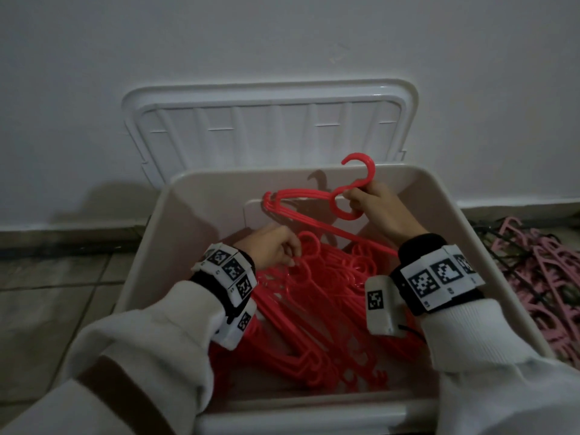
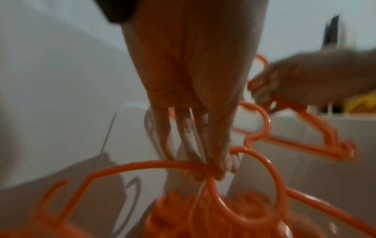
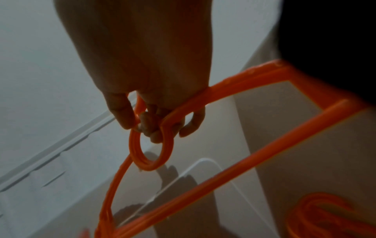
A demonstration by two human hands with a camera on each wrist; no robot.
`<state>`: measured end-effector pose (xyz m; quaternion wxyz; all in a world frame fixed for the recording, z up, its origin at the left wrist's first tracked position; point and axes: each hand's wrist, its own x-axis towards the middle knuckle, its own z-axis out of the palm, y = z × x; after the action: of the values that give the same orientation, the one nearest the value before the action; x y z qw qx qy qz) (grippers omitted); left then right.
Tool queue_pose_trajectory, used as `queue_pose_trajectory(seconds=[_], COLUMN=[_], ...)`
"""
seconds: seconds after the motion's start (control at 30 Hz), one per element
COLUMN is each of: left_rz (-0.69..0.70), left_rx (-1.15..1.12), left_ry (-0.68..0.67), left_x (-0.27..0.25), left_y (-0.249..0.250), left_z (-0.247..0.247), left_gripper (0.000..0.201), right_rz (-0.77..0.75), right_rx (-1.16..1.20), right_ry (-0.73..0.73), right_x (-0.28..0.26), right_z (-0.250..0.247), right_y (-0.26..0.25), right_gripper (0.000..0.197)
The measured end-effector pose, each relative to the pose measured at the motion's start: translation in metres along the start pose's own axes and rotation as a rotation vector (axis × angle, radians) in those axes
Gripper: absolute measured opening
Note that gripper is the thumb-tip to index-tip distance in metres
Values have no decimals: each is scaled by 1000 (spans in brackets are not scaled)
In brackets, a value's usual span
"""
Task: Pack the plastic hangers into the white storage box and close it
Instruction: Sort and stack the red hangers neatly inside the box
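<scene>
The white storage box [image 1: 201, 215] stands open on the floor, its lid [image 1: 270, 120] leaning back against the wall. Several red plastic hangers [image 1: 317, 321] lie piled inside it. My right hand [image 1: 370, 202] grips a small bunch of red hangers [image 1: 345, 199] by the neck ring, held above the far side of the box; the right wrist view shows my fingers [image 3: 150, 127] curled through the ring [image 3: 150, 154]. My left hand [image 1: 276, 249] is low in the box and pinches the neck of a hanger [image 2: 203, 165] on top of the pile.
A heap of pink hangers [image 1: 539, 277] lies on the tiled floor to the right of the box. The white wall [image 1: 282, 42] rises directly behind the lid. Tiled floor [image 1: 56, 293] stretches to the left.
</scene>
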<state>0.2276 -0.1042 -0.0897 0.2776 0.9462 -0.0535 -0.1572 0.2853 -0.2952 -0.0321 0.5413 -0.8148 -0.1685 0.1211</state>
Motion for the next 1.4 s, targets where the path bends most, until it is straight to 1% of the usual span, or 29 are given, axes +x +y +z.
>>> queue_pose_trajectory(seconds=[0.07,0.13,0.27,0.37,0.43,0.47,0.53,0.63,0.7,0.77,0.8,0.83,0.87,0.93,0.97,1.0,1.07,1.1,1.17,1.23,1.3,1.4], left_rz=[66,114,120,141,151,159,157,164,211,255,245,205,150,75,58,45,13,-8,-50,-59,-52,-57], left_rx=[-47,-98,-190,-227,-286,-317,-335,-303,-219,-97,-40,11,62,138,172,204,205,189,192,220,216,199], left_ry=[50,134,275,376,410,417,454,566,673,781,784,710,562,182,41,-44,-116,-151,-236,-279,-270,-211], left_x=[-4,-7,-7,-7,-7,-7,-7,-6,-7,-10,-11,-13,-13,-10,-7,-4,2,5,9,10,11,10], left_y=[8,15,26,32,36,38,42,45,46,47,48,49,47,42,38,33,20,14,5,0,-1,-5], left_z=[-11,-19,-27,-27,-26,-25,-21,-19,-21,-25,-27,-29,-29,-23,-16,-8,10,18,31,40,47,54], left_gripper=[14,13,16,16,13,12,17,32,37,33,28,25,25,28,25,21,11,16,33,42,44,41], right_rz=[3,13,42,26,-2,-11,-28,-11,32,59,74,91,106,128,135,133,119,115,100,72,59,52], right_rx=[-1,-14,-87,-166,-175,-180,-157,-48,24,49,51,40,32,36,31,22,2,-1,-28,-79,-102,-132], right_ry=[-16,-68,-222,-322,-349,-355,-355,-325,-302,-248,-218,-190,-164,-104,-86,-76,-77,-80,-90,-103,-114,-133], right_x=[-1,-1,0,1,1,1,1,1,2,3,3,4,4,5,6,6,6,5,5,4,4,4], right_z=[0,3,8,12,14,15,16,13,11,10,10,9,8,6,5,4,3,2,2,2,2,2], right_y=[-1,-2,1,4,7,8,9,9,11,13,13,12,10,8,8,8,8,9,9,8,7,7], right_gripper=[23,23,18,22,25,27,24,14,13,9,9,13,19,27,29,30,31,31,29,28,27,25])
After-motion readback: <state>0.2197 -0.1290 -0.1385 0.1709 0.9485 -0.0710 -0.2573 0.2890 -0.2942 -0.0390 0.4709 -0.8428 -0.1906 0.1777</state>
